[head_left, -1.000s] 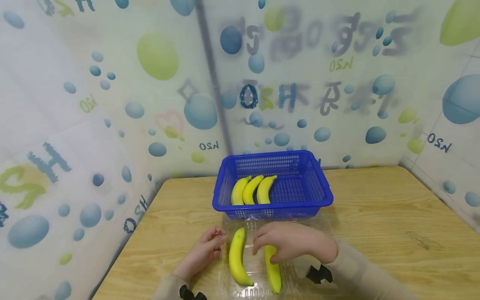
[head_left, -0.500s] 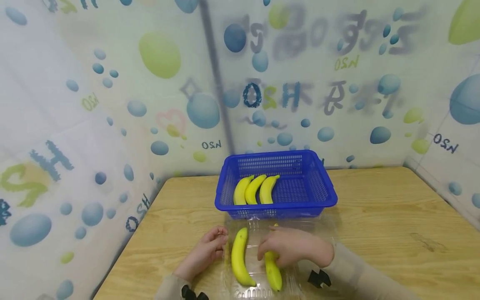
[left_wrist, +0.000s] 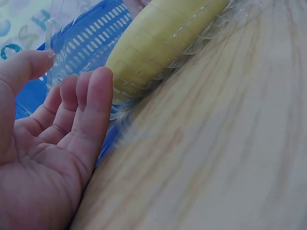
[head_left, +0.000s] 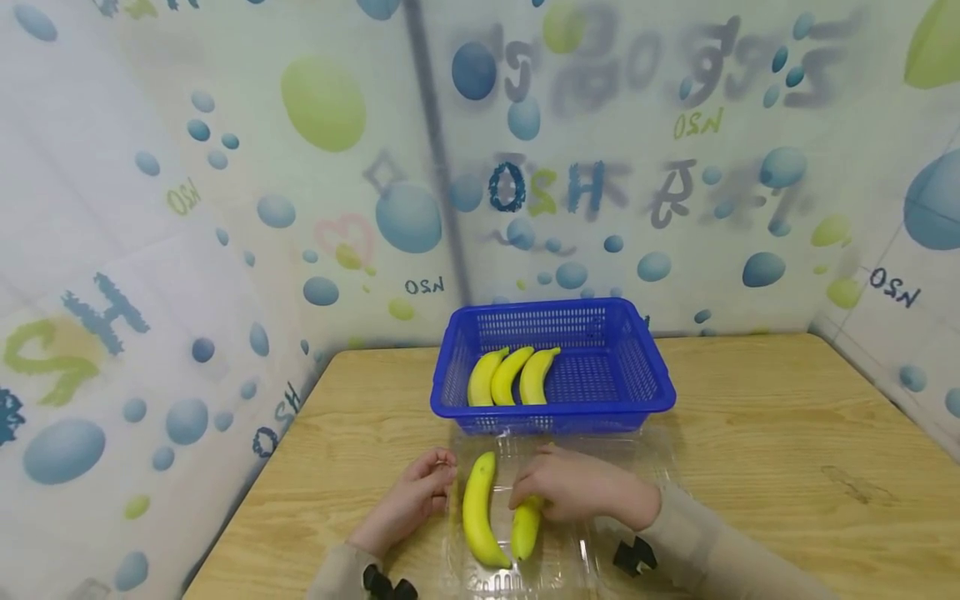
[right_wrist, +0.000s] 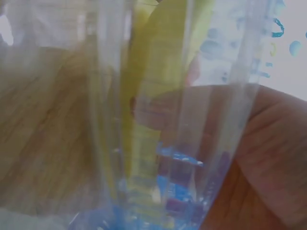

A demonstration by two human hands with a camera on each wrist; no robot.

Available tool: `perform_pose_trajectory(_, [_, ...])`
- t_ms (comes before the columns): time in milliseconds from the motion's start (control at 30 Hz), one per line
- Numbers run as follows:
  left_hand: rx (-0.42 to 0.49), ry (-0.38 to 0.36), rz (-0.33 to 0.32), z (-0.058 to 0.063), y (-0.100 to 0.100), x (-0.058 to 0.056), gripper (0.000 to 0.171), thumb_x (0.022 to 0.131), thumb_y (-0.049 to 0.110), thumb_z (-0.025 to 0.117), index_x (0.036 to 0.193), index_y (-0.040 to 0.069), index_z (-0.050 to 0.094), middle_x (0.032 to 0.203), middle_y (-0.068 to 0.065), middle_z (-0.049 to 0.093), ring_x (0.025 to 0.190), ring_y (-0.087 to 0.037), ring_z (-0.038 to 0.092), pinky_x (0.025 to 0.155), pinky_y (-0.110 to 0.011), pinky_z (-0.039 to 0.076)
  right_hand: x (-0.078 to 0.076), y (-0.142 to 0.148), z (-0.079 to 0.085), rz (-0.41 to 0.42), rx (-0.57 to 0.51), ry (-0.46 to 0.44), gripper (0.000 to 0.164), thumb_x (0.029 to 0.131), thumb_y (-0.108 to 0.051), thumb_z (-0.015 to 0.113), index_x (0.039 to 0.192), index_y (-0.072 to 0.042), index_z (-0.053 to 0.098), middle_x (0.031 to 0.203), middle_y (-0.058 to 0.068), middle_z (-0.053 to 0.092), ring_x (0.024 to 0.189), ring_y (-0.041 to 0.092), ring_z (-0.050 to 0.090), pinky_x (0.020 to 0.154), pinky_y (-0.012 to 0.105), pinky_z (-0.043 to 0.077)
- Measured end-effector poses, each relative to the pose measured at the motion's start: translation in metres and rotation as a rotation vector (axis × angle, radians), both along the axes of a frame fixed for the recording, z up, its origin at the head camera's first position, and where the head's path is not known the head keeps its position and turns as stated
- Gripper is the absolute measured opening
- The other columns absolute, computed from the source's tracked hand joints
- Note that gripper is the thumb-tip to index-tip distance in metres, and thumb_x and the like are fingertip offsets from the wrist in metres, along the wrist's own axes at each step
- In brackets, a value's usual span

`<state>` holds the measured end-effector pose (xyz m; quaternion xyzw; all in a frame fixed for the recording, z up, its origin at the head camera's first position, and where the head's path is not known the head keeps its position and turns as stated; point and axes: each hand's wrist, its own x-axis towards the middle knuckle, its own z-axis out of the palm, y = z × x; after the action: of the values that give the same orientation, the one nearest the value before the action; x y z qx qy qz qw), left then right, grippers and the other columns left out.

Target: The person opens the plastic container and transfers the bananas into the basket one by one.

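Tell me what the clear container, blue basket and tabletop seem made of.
Clear container: probably thin, shiny plastic; it is see-through, with glints on its ribbed edge.
Blue basket: likely moulded plastic, slightly glossy, with regular slots through its walls.
Tabletop: wood or wood-look laminate, satin; grain shows, but which is unclear.

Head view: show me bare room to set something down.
Free: table right of the blue basket; table left of it, beyond the left hand; basket floor right of three bananas. Crowded: the clear container, with two bananas and the right hand.
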<state>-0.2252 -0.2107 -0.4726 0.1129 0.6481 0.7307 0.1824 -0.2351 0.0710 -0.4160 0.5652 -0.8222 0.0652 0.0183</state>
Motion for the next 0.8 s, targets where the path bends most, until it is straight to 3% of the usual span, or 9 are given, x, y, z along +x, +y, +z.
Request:
perform_pose_trajectory(167, [0.000, -0.004, -0.001, -0.0009, -0.0009, -0.0001, 0.015, 0.098, 0.012, 0.053, 0.110, 0.007, 0.044, 0.083, 0.003, 0.046, 0.070, -0.008, 0.046, 0.061, -0.021, 0.043, -0.0028, -0.0002, -0.0030, 0.054, -0.050, 0.088, 0.036, 0.074, -0.005, 0.074, 0.102, -0.027, 0.073, 0.101, -0.016, 0.066, 0.096, 0.002, 0.059, 0.091, 0.035, 0.045])
perform_pose_trajectory(267, [0.002, -0.004, -0.004, -0.0009, -0.0008, -0.0002, 0.015, 0.098, 0.012, 0.053, 0.110, 0.007, 0.044, 0.083, 0.002, 0.046, 0.071, -0.008, 0.047, 0.062, -0.021, 0.044, -0.0041, -0.0003, -0.0039, 0.065, -0.070, 0.111, 0.036, 0.074, -0.004, 0.074, 0.101, -0.027, 0.073, 0.101, -0.015, 0.066, 0.096, 0.005, 0.059, 0.089, 0.032, 0.045])
perform_pose_trajectory(567, [-0.001, 0.006, -0.007, -0.0003, -0.0002, -0.0010, 0.021, 0.097, 0.011, 0.053, 0.112, 0.002, 0.042, 0.085, 0.001, 0.048, 0.071, -0.008, 0.049, 0.063, -0.022, 0.046, -0.0059, -0.0002, -0.0064, 0.063, -0.054, 0.098, 0.041, 0.075, -0.001, 0.072, 0.104, -0.030, 0.073, 0.106, -0.014, 0.066, 0.100, 0.005, 0.059, 0.092, 0.035, 0.045])
perform_pose_trajectory(800, [0.002, 0.016, -0.011, -0.0004, 0.0001, -0.0014, 0.014, 0.098, 0.011, 0.052, 0.108, 0.007, 0.044, 0.084, 0.003, 0.047, 0.070, -0.008, 0.048, 0.063, -0.022, 0.046, -0.0062, -0.0008, -0.0056, 0.079, -0.052, 0.040, 0.042, 0.074, 0.003, 0.069, 0.103, -0.027, 0.074, 0.106, -0.013, 0.066, 0.102, 0.003, 0.059, 0.097, 0.044, 0.044])
